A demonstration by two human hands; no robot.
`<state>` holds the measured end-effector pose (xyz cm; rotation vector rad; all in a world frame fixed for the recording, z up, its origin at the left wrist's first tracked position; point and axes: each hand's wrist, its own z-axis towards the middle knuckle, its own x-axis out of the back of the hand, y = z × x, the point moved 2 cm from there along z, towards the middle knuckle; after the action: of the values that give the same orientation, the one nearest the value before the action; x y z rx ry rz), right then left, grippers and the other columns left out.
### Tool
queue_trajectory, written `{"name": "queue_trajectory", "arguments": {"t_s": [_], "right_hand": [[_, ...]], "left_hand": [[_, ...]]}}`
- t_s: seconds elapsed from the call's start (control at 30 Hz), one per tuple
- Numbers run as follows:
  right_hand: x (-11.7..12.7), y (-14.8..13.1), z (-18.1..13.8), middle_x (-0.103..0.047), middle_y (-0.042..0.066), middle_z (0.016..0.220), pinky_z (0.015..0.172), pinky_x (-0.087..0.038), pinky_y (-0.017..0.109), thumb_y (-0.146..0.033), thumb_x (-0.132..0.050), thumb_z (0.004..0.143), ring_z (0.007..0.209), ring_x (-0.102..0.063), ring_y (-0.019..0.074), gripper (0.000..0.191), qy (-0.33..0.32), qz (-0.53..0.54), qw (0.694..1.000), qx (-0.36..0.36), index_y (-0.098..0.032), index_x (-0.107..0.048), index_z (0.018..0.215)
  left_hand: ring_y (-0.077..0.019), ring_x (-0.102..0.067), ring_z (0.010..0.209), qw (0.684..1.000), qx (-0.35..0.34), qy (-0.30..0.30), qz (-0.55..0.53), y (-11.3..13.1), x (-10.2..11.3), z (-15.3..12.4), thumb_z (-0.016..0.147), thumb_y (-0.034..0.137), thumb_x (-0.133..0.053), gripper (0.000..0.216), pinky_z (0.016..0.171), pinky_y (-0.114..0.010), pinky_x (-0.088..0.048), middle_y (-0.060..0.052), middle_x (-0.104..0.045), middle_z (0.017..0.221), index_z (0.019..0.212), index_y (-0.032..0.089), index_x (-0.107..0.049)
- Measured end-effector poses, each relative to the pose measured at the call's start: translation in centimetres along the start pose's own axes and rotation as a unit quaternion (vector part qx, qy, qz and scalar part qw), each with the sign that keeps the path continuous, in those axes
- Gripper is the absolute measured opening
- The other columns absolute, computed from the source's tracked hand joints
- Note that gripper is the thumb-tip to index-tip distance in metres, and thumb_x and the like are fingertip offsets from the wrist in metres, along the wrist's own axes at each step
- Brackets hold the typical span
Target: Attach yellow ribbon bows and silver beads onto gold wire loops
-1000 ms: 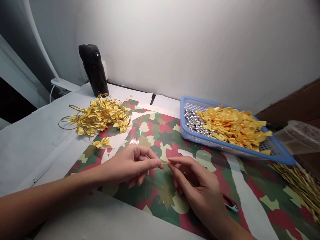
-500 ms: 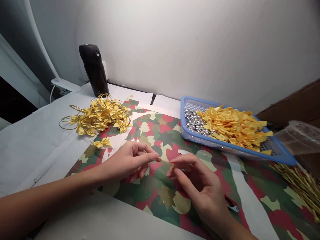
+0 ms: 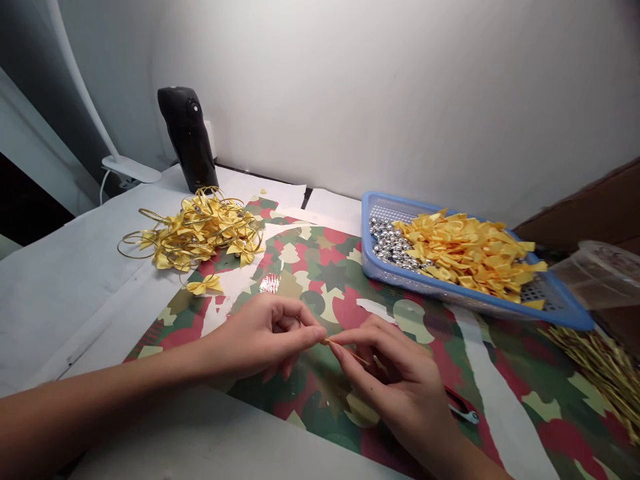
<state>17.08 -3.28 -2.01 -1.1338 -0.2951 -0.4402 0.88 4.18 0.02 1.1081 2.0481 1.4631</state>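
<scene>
My left hand [image 3: 277,333] is closed, its thumb and forefinger pinching one end of a thin gold wire [image 3: 361,361]. Right beside it, the thumb and forefinger of my right hand [image 3: 395,377] pinch the same wire, whose tail shows below the right forefinger. The fingertips of both hands nearly meet over the patterned sheet [image 3: 330,273]. Whatever sits between the left fingertips is mostly hidden. Beyond my left hand lies a single yellow ribbon bow [image 3: 204,285], with a pile of yellow bows on gold wire loops [image 3: 205,230] behind it.
A blue basket [image 3: 425,288] at the right holds silver beads [image 3: 393,243] and yellow ribbon pieces [image 3: 465,250]. Gold wires [image 3: 597,373] lie at the right edge near a clear plastic cup [image 3: 600,273]. A black bottle [image 3: 189,140] and white lamp clamp [image 3: 131,169] stand at the back left.
My hands have come together; the gap between their fingertips has closed. The right hand has shifted slightly left and down, and the wire's tail now shows by its fingers.
</scene>
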Motion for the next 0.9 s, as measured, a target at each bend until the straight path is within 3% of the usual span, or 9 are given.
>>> {"name": "queue_trajectory", "arguments": {"t_s": [0.27,0.43,0.9], "right_hand": [[0.13,-0.02,-0.14,-0.045,-0.004,0.057,0.041,-0.035,0.021,-0.017,-0.061,0.084,0.046,-0.043,0.0105,0.010,0.011,0.001,1.000,0.000,-0.018,-0.070,0.080],[0.07,-0.04,0.06,-0.046,-0.003,0.057,0.041,-0.035,0.021,-0.017,-0.061,0.083,0.046,-0.043,0.0105,0.010,0.011,0.001,1.000,0.007,-0.017,-0.070,0.078],[0.16,-0.29,0.08,-0.041,-0.006,0.054,0.041,-0.034,0.021,-0.013,-0.062,0.082,0.045,-0.041,0.0094,0.009,0.013,-0.009,0.999,0.037,-0.016,-0.070,0.080]], "left_hand": [[-0.0058,-0.041,0.032,1.000,-0.024,-0.007,-0.016,0.00,0.00,0.01,0.085,0.036,-0.060,0.021,0.029,-0.013,-0.030,0.009,-0.049,0.042,0.079,0.016,-0.062],[-0.0033,-0.040,0.034,0.999,-0.049,0.003,-0.010,-0.14,-0.13,0.01,0.077,0.024,-0.069,0.014,0.034,-0.012,-0.032,0.011,-0.048,0.044,0.085,0.016,-0.061],[-0.0032,-0.040,0.033,0.998,-0.056,-0.001,-0.014,-0.02,-0.09,-0.01,0.079,0.026,-0.066,0.012,0.031,-0.011,-0.030,0.011,-0.046,0.043,0.081,0.015,-0.061]]}}
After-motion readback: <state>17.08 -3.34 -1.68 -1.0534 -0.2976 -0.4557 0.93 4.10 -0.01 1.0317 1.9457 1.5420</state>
